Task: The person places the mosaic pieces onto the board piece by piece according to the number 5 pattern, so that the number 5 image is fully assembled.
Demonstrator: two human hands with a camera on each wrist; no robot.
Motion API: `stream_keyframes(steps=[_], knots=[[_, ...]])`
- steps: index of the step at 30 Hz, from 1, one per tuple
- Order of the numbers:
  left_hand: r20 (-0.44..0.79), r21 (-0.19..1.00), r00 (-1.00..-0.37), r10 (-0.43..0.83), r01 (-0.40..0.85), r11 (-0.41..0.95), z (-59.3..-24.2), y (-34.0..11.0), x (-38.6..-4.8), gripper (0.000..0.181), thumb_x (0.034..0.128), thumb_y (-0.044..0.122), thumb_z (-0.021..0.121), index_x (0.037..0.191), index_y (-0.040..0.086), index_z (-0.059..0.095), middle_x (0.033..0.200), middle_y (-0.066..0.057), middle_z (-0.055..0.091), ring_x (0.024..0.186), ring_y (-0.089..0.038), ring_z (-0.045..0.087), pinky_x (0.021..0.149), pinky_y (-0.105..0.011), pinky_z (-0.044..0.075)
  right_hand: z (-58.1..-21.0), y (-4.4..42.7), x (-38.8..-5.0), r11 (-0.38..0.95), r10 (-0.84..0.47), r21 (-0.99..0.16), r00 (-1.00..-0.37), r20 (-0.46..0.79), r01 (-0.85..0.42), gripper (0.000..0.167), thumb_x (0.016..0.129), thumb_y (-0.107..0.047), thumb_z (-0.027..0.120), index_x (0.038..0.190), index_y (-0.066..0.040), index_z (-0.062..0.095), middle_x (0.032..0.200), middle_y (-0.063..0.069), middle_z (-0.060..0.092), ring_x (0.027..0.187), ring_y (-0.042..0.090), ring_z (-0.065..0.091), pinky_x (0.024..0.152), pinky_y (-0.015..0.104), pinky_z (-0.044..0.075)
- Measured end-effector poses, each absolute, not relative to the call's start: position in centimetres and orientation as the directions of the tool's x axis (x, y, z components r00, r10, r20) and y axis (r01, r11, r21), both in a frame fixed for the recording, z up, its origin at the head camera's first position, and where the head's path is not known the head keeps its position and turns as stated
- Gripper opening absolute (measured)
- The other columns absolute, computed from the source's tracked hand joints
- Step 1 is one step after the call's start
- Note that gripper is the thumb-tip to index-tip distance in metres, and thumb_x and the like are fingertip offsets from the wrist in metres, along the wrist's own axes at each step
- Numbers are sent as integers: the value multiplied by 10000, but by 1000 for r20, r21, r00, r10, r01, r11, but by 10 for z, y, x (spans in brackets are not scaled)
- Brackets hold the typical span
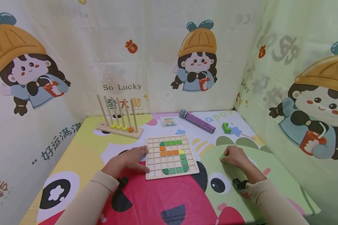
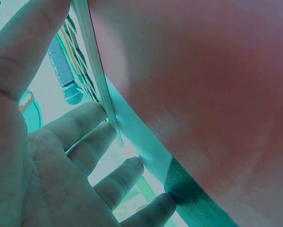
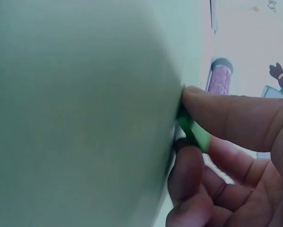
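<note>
A wooden grid board [image 1: 155, 162] lies in the middle of the table, with green, orange and yellow pieces forming a winding line in its squares. Against its left edge rests my left hand [image 1: 129, 160], fingers spread; the left wrist view shows the thumb and fingertips at the board's thin edge [image 2: 98, 52]. To the right of the board, my right hand [image 1: 236, 157] pinches a small green block [image 3: 191, 127] between thumb and fingers, low over the tabletop. Part of the block is hidden by the fingers.
Behind the board lie a small pattern card [image 1: 168, 121] and a purple glittery microphone [image 1: 198, 122]. A green block piece [image 1: 226, 127] sits at the back right. At the back left stands a wooden peg rack [image 1: 119, 130] with yellow and orange beads. Printed cloth walls [image 1: 157, 62] enclose the table.
</note>
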State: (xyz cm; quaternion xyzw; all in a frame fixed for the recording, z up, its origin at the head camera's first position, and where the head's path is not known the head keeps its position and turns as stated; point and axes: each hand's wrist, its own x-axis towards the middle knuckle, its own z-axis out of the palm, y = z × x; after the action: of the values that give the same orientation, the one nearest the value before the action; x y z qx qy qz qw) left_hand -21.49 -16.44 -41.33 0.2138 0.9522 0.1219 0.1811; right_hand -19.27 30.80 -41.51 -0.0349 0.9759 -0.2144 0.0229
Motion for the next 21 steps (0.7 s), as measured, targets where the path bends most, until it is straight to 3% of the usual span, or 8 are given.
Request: stream_keyframes(steps=[9,21], knots=[[-296,311,-843,449,360,880,-412,-162,-212,1021,761,545,866,1570,84,448,1672,-120,354,1532,-367,340,1166,-545,428,-419,280,-195,859,-128,-504,-991,-35,-94,187,821,-168,827,789,-85,663,731,-2,589,668,154,507,597,282,400],[-300,303,-845,443,356,884,-414,-163,-214,1020,764,560,864,1572,95,450,1682,-107,339,1536,-348,337,1149,-522,455,-412,232,-206,769,-231,-629,-966,-113,-110,114,919,-133,735,993,-60,783,849,19,708,740,132,595,655,288,495]])
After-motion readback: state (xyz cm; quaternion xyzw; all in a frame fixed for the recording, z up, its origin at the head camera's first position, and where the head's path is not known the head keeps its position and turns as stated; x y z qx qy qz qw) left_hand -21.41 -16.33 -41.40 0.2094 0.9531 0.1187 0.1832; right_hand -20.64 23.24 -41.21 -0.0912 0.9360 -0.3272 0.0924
